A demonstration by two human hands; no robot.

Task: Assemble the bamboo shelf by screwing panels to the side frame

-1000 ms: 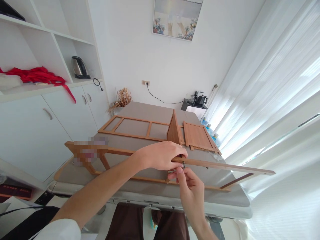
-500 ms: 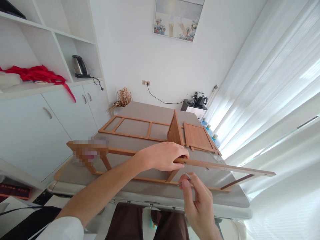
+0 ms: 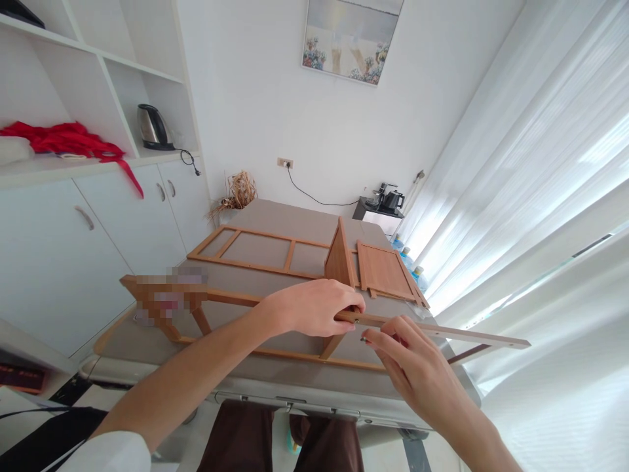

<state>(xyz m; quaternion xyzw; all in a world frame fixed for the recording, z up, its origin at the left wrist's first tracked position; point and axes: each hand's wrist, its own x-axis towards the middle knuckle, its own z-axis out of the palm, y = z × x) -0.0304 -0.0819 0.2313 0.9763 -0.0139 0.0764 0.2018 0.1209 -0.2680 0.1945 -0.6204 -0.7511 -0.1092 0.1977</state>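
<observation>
And there at top centre, a framed painting [image 3: 351, 40] on the white wall [image 3: 246, 98]! Upper left, red cloth [image 3: 69, 139] spills over the edge of the shelf unit [image 3: 118, 106], a steel kettle [image 3: 153, 128] sitting to its right. Centre of the frame, a cord [image 3: 314, 198] runs from a socket [image 3: 285, 162] towards the black kettle [image 3: 393, 200]; just left and lower, dried stalks [image 3: 242, 190]. Over on the right, bottles [image 3: 419, 280] beside sheer white curtains [image 3: 491, 164], daylight pouring through

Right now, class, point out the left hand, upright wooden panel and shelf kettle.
Left hand [image 3: 313, 307], head view, its back.
Upright wooden panel [image 3: 337, 261], head view, broad face.
Shelf kettle [image 3: 147, 126], head view, metal body.
</observation>
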